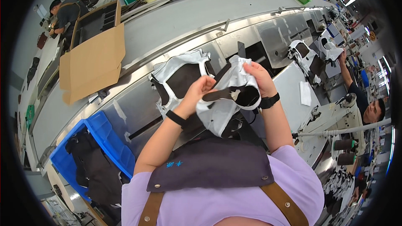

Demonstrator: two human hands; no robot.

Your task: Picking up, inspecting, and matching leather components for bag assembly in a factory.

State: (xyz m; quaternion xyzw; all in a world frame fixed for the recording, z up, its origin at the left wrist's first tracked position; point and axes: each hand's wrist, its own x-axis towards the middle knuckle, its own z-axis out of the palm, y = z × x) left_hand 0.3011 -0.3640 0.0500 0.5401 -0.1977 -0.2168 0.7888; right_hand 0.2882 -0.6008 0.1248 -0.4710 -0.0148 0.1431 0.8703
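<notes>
Between my two hands, in front of my chest, is a white-and-dark sewn fabric piece [220, 115] with a round opening at its right side. The fingers of my left hand [197, 94] are pinched on a dark strip along its left edge. My right hand [260, 79] grips its upper right part, thumb on the white cloth. Some fingers are hidden behind the fabric. Just beyond my left hand, a stack of similar white-and-dark fabric pieces [184, 77] lies flat on the metal table [138, 117].
A blue crate [111, 142] with dark fabric stands at my left. An opened cardboard box [94, 62] sits beyond it on the long bench. To the right are a sewing machine [335, 117], more white-and-dark pieces [307, 58] and a co-worker [368, 104]. Another person [69, 14] works at far left.
</notes>
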